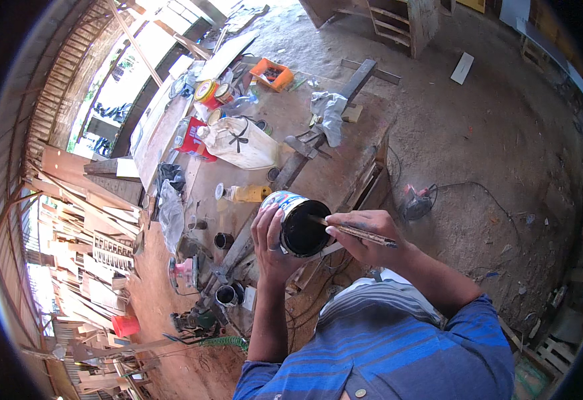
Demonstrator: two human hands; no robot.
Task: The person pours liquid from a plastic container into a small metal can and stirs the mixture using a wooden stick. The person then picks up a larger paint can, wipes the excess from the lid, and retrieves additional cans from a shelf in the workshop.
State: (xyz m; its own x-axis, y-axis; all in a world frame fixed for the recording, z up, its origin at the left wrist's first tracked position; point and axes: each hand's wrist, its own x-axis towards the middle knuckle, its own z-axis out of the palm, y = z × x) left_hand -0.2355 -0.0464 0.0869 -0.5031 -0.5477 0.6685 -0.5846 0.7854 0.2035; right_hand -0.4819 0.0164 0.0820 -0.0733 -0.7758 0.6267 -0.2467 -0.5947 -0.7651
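Observation:
My left hand [271,243] grips a paint can [304,225] with a printed label and a dark, black-looking inside, tilted so that its open top faces me. My right hand [365,237] holds a thin, worn wooden stick or brush handle [381,239], its far end reaching into the can's dark mouth. Beyond the can a yellow bottle [248,193] lies on the work table [335,180]. Small dark open pots [224,241] stand left of my left wrist, with another dark container [227,295] lower down.
The table holds a white jerrycan [245,145], red tubs, an orange crate [271,73], plastic bags and a metal clamp. A power tool [418,201] with a cord lies on the floor to the right. Stacked timber [108,257] and a red bucket [125,325] are at the left; wooden cabinets stand at the back.

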